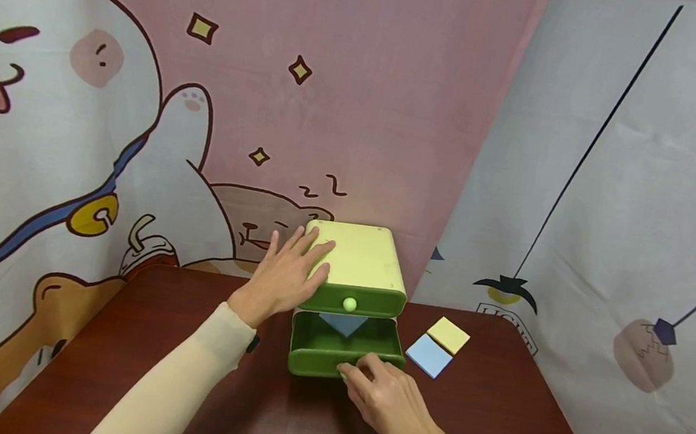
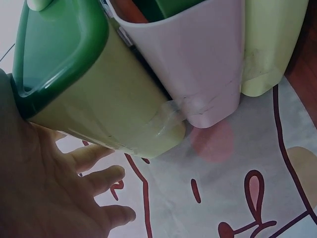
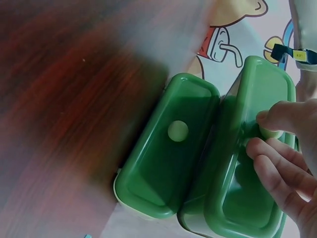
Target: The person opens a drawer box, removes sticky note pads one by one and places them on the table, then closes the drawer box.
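Note:
A small drawer unit [image 1: 364, 254] with a pale yellow top and green drawer fronts stands on the table. Its middle drawer [image 1: 313, 362] is pulled out, and a blue sheet [image 1: 344, 323] shows inside. My right hand [image 1: 389, 398] is at that drawer's front; in the right wrist view its thumb and fingers pinch the pale round knob [image 3: 270, 133]. My left hand [image 1: 281, 277] rests on the unit's top left edge with fingers spread and fairly straight. The top drawer [image 1: 320, 297] is closed, as is the bottom drawer [image 3: 153, 163] in the right wrist view.
Right of the unit, a yellow sticky-note pad [image 1: 449, 335] and a blue one [image 1: 429, 355] lie side by side on the dark wooden table [image 1: 492, 416]. A cartoon-printed cloth [image 1: 397, 109] hangs behind the table.

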{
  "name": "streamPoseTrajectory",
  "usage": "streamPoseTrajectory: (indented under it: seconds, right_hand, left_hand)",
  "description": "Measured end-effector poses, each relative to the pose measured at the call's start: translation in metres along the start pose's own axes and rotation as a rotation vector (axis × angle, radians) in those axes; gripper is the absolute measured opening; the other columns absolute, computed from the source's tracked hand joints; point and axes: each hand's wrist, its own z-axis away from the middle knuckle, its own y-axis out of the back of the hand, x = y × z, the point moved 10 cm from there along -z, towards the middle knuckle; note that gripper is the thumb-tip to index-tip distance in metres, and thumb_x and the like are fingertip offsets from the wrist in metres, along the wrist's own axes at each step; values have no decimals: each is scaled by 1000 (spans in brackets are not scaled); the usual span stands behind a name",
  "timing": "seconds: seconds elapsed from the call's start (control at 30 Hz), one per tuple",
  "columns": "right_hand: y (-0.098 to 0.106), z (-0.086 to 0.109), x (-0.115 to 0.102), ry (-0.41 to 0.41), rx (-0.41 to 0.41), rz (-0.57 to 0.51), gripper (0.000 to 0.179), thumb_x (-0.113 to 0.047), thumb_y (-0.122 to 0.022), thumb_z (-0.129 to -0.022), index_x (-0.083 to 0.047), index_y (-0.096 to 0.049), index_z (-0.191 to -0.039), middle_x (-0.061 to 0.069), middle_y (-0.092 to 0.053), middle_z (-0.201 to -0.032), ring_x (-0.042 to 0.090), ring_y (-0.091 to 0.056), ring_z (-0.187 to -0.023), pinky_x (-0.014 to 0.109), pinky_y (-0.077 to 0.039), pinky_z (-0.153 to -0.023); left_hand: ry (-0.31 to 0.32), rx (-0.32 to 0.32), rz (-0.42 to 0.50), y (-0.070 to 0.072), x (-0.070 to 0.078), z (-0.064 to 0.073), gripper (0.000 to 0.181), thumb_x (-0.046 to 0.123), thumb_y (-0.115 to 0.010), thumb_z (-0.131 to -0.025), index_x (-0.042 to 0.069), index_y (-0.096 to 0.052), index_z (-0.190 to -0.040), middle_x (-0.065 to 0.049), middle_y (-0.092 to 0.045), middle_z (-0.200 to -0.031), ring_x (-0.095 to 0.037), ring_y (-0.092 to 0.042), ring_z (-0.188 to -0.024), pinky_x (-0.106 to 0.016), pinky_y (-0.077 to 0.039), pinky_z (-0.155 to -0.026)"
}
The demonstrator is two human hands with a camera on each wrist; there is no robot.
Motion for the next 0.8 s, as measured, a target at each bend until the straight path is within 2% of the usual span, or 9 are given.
streamPoseTrajectory:
  seconds: [0.1,0.23,0.27,0.33,0.4,0.8]
  right_hand:
    - [2,2,-2,13,10,-15,42,-10,-103,-86,-21,-87,-124,-4,-70,-96,4,-60,-66,13,-51,-58]
    - [5,5,-7,45,35,-17,15,-17,-81,-110,-20,-87,-124,-4,-70,-97,4,-58,-66,14,-50,-58]
    - [6,6,-8,52,41,-12,16,-20,-73,-116,-20,-87,-123,-4,-70,-97,5,-58,-65,14,-51,-58]
    - [8,7,-11,62,50,-2,30,-25,-58,-123,-20,-87,-122,-5,-70,-96,5,-58,-65,16,-51,-58]
    - [10,7,-13,67,54,7,35,-27,-53,-125,-20,-87,-121,-5,-69,-96,6,-58,-65,17,-51,-57]
    - [13,15,-23,95,9,4,40,-29,-48,-127,-21,-87,-123,-6,-70,-95,3,-54,-63,13,-46,-54]
  left_hand:
    - [0,-8,3,-1,0,0,67,59,-28,-123,32,-42,-183,-10,-27,-196,-42,-21,-184,-77,-4,-146]
    - [-1,-9,10,-1,-1,0,67,59,-28,-123,32,-42,-183,-10,-27,-196,-42,-22,-183,-78,-5,-146]
    - [-1,-9,11,-1,-1,1,67,59,-28,-123,32,-42,-183,-10,-27,-196,-42,-22,-183,-78,-5,-146]
    - [0,-10,16,-1,-1,1,67,59,-28,-123,32,-42,-183,-10,-27,-196,-42,-22,-183,-78,-5,-146]
    - [0,-8,20,-1,-1,1,67,59,-28,-123,32,-42,-183,-10,-27,-196,-43,-23,-183,-78,-5,-146]
    - [-2,-7,30,-1,-1,1,68,58,-30,-122,31,-42,-183,-10,-26,-196,-44,-23,-183,-79,-5,-145]
